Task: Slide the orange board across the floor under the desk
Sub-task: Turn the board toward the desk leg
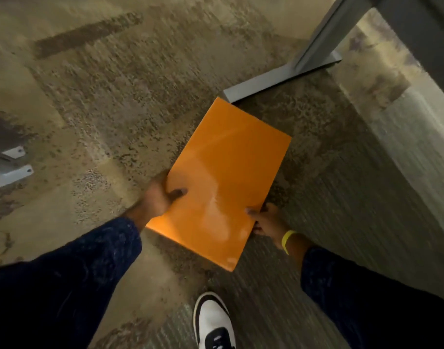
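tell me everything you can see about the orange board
The orange board is a flat, glossy rectangle with a plain, smooth face. It is held over the carpet, the left hand gripping its left edge and the right hand its right edge. Its far corner overlaps the grey desk foot.

Mottled tan-and-brown carpet (115,96) covers the floor, blurred by motion. A grey metal desk leg (316,44) rises from a flat foot (266,81) upper right. Possibly another bracket (10,172) sits far left.

dark navy sleeves (64,285), yellow wristband (286,240), white-black sneaker (213,321)
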`<move>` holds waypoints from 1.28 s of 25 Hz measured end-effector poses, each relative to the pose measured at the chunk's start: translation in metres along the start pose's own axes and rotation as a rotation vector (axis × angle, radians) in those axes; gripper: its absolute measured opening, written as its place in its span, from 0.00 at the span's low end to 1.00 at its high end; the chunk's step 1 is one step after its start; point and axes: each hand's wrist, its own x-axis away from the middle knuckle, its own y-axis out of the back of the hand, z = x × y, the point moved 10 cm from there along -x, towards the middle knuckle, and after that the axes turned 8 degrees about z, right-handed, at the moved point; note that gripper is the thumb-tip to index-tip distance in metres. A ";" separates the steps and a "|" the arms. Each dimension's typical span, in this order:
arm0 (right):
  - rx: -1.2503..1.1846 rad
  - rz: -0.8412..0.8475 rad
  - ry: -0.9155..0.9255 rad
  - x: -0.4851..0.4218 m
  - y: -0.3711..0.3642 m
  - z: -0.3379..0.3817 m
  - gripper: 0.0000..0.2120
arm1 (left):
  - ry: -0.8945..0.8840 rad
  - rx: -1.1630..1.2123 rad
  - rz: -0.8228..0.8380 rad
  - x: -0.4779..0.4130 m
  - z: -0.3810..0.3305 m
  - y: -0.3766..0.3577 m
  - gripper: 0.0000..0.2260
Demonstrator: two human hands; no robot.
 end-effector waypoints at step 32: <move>0.994 -0.174 0.287 0.192 -0.070 0.039 0.47 | -0.325 -1.464 0.200 0.168 -0.091 -0.004 0.49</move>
